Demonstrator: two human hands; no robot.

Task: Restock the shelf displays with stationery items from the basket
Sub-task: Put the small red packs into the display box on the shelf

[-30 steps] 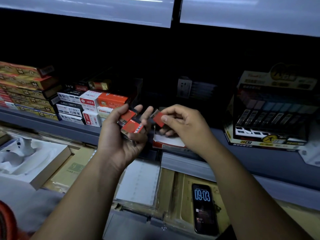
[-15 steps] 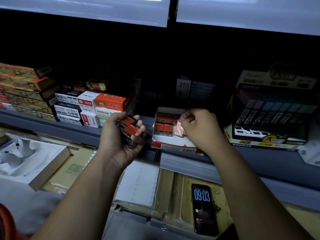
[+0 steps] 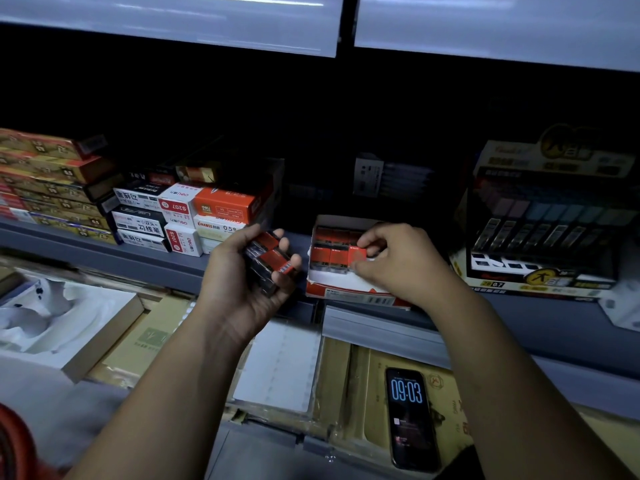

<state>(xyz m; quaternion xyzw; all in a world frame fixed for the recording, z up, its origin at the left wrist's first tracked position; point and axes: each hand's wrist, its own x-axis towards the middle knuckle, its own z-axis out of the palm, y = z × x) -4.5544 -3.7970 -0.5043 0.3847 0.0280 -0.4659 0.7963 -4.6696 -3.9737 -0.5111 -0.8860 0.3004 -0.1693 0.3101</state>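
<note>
My left hand [image 3: 239, 285] is curled around a small stack of red-and-black eraser packs [image 3: 268, 259], held just left of an open red-and-white display box [image 3: 346, 289] on the grey shelf [image 3: 145, 263]. The box holds rows of the same red packs [image 3: 329, 252]. My right hand [image 3: 398, 265] reaches over the box's right side, thumb and fingers pinching one red pack [image 3: 360, 254] that sits at the right end of the front row.
Stacked pen boxes [image 3: 180, 216] and yellow cartons [image 3: 52, 188] fill the shelf's left. A tall pencil-lead display [image 3: 550, 223] stands at the right. Below lie notebooks, a white moulded tray [image 3: 59, 323] and a phone [image 3: 410, 417] showing 09:03. A red basket edge [image 3: 10, 441] shows bottom left.
My right hand has carried one red pack from beside my left hand over to the display box and lowered it into the front row. My left hand dropped slightly with its stack.
</note>
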